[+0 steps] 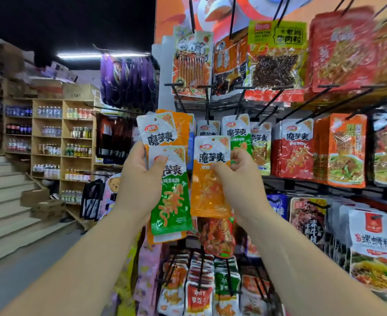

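Before the snack rack, I held packets up in both hands.
Far left stood wooden shelves (48, 142) of bottles. My left hand (140, 181) gripped a fanned stack of packets (162, 131), thumb pressed on the green packet (172, 197) at its front. Just beside it, my right hand (240, 179) pinched a single orange packet (210, 181) near its top, upright in front of the hooks. Further right, red packets (295, 153) hung from the rack's pegs.

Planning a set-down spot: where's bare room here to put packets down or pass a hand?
Free: grey aisle floor, between the stairs and the left hand's forearm. Crowded: hanging packets overlap on every rack row around the right hand.
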`<state>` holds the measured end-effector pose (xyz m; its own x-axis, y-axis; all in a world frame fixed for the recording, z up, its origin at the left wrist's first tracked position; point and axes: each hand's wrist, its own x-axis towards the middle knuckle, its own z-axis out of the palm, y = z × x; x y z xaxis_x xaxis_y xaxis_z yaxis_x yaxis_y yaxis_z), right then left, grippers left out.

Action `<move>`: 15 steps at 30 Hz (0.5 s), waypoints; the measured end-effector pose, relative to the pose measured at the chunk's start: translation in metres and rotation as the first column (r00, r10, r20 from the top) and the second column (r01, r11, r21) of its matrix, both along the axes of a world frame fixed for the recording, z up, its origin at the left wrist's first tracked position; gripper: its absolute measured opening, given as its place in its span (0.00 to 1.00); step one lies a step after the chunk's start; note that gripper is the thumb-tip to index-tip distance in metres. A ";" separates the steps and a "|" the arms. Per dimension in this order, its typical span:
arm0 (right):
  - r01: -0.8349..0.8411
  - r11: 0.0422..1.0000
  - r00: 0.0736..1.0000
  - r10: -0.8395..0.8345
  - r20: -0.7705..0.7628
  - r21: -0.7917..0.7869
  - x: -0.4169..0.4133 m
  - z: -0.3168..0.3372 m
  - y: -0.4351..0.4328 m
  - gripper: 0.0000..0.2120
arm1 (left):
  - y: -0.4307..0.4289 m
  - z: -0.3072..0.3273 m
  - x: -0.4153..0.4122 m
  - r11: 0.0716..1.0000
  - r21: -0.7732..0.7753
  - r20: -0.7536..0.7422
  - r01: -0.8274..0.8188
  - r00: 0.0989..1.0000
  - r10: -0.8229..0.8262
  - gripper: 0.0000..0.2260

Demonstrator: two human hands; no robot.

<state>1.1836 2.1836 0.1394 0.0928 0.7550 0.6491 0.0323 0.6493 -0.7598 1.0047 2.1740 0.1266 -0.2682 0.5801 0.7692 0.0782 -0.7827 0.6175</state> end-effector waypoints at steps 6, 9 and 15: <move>0.108 0.991 0.988 -0.116 0.103 0.081 0.008 0.068 0.030 0.10 | 0.018 0.015 -0.006 1.000 0.023 -0.002 0.003 1.000 -0.003 0.12; 0.212 0.963 0.957 -0.239 0.164 0.167 0.002 0.092 0.041 0.07 | 0.027 0.015 -0.005 0.999 0.032 0.020 -0.018 1.000 0.017 0.08; 0.287 0.933 0.929 -0.326 0.173 0.218 -0.013 0.102 0.056 0.08 | 0.040 0.005 -0.005 1.000 -0.001 0.039 0.020 0.999 -0.020 0.11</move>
<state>1.1706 2.2394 0.2410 0.1521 0.5751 0.8038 0.3931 0.7110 -0.5831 0.9995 2.2139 0.1317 -0.2859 0.5869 0.7575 0.0386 -0.7828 0.6211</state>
